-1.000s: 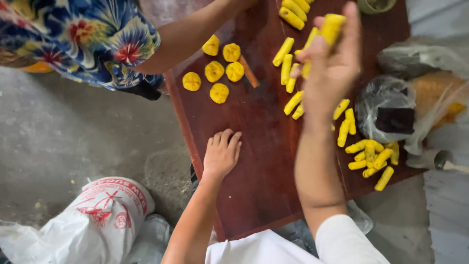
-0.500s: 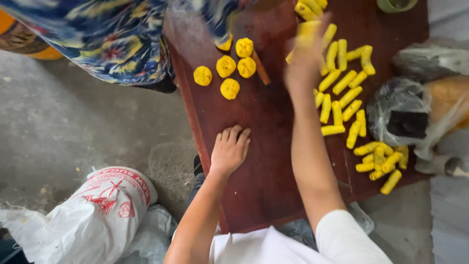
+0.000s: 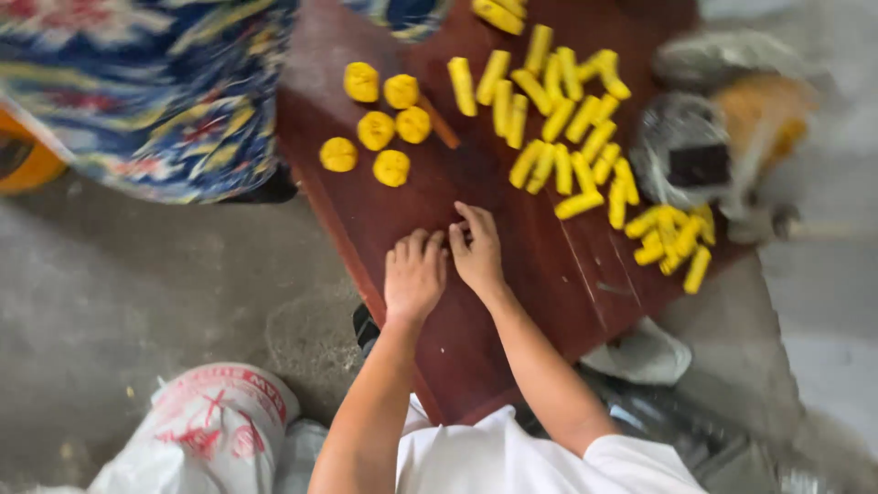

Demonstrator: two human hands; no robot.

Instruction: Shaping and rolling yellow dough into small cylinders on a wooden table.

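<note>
My left hand (image 3: 414, 274) lies flat, palm down, on the dark red wooden board (image 3: 530, 284). Right beside it, my right hand (image 3: 478, 252) rests on the board with fingers together, touching the left hand's fingertips; whether it holds anything I cannot tell. Beyond my hands lie several yellow dough sticks (image 3: 558, 128) in a loose row, and more sticks (image 3: 672, 242) are heaped near the right edge. Several round yellow dough balls (image 3: 382, 130) sit at the board's far left.
Another person in a blue flowered garment (image 3: 155, 91) stands at the board's far left. A plastic bag (image 3: 695, 160) with dark contents and an orange lump lies at right. A white printed sack (image 3: 210, 430) sits on the grey floor at left.
My right hand, which was raised with a yellow stick over the far side, has come down onto the board beside my left hand. The camera view has shifted.
</note>
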